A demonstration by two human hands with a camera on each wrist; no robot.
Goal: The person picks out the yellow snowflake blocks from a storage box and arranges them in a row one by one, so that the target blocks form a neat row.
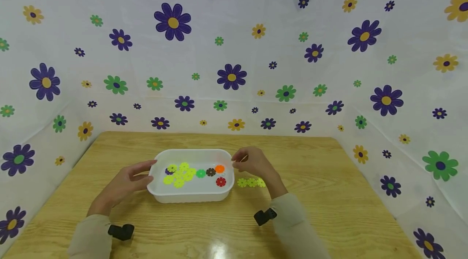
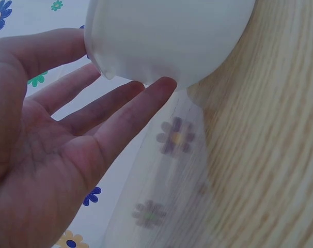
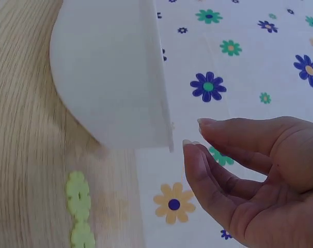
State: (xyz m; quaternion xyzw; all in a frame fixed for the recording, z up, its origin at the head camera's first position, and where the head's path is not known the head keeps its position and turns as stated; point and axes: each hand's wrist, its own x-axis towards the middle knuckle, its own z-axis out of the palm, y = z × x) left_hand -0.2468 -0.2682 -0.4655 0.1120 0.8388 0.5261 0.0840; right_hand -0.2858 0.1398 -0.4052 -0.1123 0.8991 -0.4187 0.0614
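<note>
A white plastic tub (image 1: pixel 188 198) sits on the table with notched plastic discs inside. Yellow discs (image 1: pixel 178 175) cluster at its left over a purple disc (image 1: pixel 169 171). Toward the right lie a green disc (image 1: pixel 201 173), a brown disc (image 1: pixel 211 172), an orange disc (image 1: pixel 219 169) and a red disc (image 1: pixel 221 182). My left hand (image 1: pixel 126 182) touches the tub's left end, fingers fairly straight. My right hand (image 1: pixel 256 165) hovers beside the right rim; the right wrist view shows a gap there. Its thumb and index finger nearly meet, holding nothing. Below it lies a row of joined yellow discs (image 1: pixel 251 182), partly hidden by the wrist.
The wooden table (image 1: pixel 175 230) reaches to a white sheet (image 1: pixel 204 56) printed with flowers, which encloses the back and both sides. Black straps with small devices (image 1: pixel 122 232) sit on both wrists, over light sleeves.
</note>
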